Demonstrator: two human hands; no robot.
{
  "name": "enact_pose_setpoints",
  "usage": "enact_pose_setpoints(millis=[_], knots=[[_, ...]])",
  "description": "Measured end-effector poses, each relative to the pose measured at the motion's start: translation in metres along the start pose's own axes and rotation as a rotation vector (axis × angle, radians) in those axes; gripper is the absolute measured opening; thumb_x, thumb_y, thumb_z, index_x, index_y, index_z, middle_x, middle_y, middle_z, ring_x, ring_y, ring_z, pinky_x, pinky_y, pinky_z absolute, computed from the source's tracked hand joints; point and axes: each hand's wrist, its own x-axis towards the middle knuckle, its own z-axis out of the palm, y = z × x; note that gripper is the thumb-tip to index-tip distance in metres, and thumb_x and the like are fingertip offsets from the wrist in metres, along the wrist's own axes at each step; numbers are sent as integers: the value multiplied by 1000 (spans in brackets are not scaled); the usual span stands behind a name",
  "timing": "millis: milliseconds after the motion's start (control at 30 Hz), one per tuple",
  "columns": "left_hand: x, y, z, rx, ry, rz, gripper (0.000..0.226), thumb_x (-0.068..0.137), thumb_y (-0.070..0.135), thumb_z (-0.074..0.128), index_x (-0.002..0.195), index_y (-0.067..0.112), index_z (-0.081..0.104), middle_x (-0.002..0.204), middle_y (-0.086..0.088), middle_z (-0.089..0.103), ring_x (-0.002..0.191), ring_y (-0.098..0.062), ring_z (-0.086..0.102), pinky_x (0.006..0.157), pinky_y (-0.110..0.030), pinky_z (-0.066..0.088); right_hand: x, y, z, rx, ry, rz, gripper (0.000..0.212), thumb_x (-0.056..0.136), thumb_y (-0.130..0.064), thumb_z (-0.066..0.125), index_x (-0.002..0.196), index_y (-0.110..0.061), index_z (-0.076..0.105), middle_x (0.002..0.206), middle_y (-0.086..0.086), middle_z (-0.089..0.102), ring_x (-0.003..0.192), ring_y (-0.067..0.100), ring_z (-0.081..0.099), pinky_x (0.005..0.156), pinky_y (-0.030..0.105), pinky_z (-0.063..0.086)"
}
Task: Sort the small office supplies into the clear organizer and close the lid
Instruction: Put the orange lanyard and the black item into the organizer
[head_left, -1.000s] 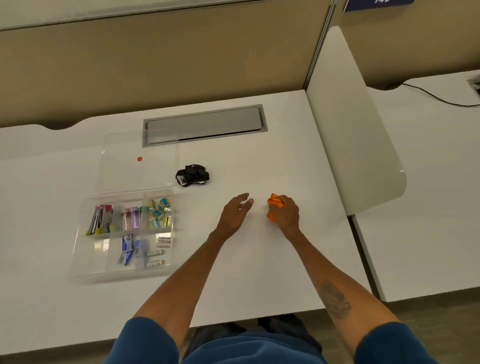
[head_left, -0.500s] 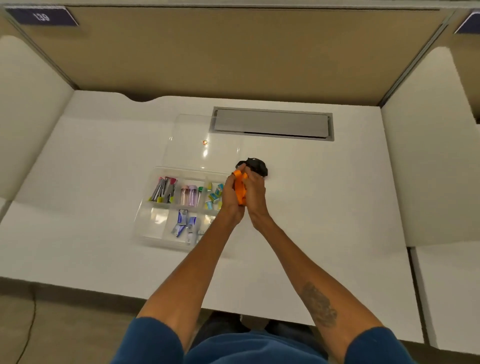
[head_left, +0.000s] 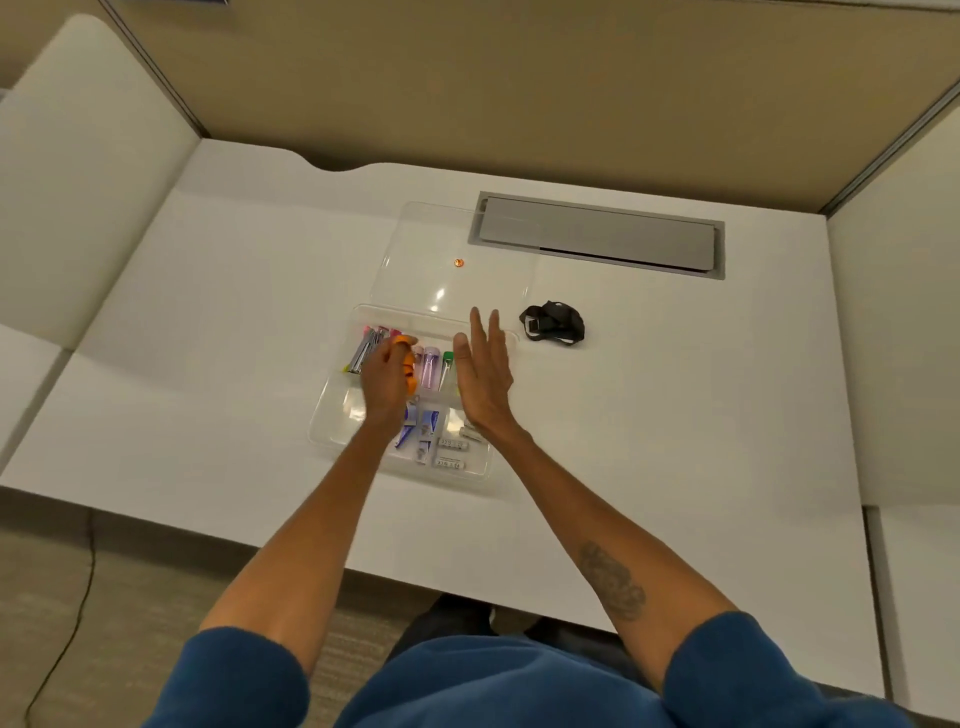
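Fingers (head_left: 385, 358) of the left hand (head_left: 382, 387) are curled tight round a small orange thing (head_left: 410, 374). The hand holds it over the back row of the clear box (head_left: 332, 415), so I think it is about to go into a slot. The lid (head_left: 415, 244) lies open and flat behind the box, which leaves room to reach in. The right hand (head_left: 485, 379) holds nothing. Its fingers (head_left: 483, 332) are straight and close together, over the right side of the box, as if keeping out of the way.

The left hand covers most of the orange thing, so I cannot tell what it is or which slot is under it. The right hand hides some slots too. A black thing (head_left: 553, 322) sits on the counter (head_left: 675, 405) just beside the box; it looks like a strap, but I am not sure.
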Motion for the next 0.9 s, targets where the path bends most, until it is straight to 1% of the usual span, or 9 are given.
enact_pose_setpoints(millis=[67,167,300,367,467,533,600,733,900], knots=[[8,-14,-22,6,6,51,19,94,15,50,87,17,68,68,0,55,55,-10,45,48,-23,38,3,9,-7,49,84,86,52,104,-50,26,153,-35,19,165,-9,1,152,19,3,119,52,5],[11,-40,-54,85,23,79,19,95,15,50,102,13,68,78,-4,61,63,-14,52,54,-28,45,10,23,-21,47,207,186,50,104,-48,29,149,-28,33,163,-5,14,149,23,15,118,54,13],[3,-56,-64,228,-75,105,22,92,11,53,103,20,69,97,0,67,81,-14,60,64,-16,51,20,41,-37,-9,283,238,47,104,-44,32,146,-24,38,161,0,22,146,24,22,116,52,18],[2,-61,-64,308,-120,126,21,90,15,58,106,12,71,107,-7,69,96,-20,63,81,-27,51,25,46,-44,-31,315,248,46,104,-42,34,145,-22,40,160,1,25,145,25,24,115,51,20],[1,-66,-62,492,-154,221,27,92,25,58,109,10,72,114,-10,71,108,-28,62,95,-44,50,34,52,-52,-55,354,247,42,104,-36,39,142,-19,43,158,3,29,142,26,29,114,49,23],[2,-68,-59,595,-117,249,23,95,22,58,112,13,70,119,-7,69,115,-28,58,99,-48,47,39,56,-59,-92,375,248,42,102,-32,44,142,-18,43,157,4,31,141,26,31,112,48,26],[4,-68,-54,602,-69,264,23,94,17,58,115,14,69,123,-6,66,119,-27,53,102,-46,45,46,60,-67,-140,391,257,46,99,-29,51,142,-16,42,155,5,33,139,27,34,110,48,30],[12,-58,-33,552,-49,342,25,95,12,57,118,11,67,122,-8,67,118,-27,55,103,-39,42,60,69,-81,-249,354,306,57,94,-23,58,146,-16,36,155,7,28,139,30,32,109,48,33],[27,-32,12,527,-86,488,25,98,17,53,117,10,67,122,-7,67,118,-24,57,105,-36,39,83,72,-93,-365,205,323,67,93,-29,63,150,-28,28,161,8,10,145,37,16,111,58,30]])
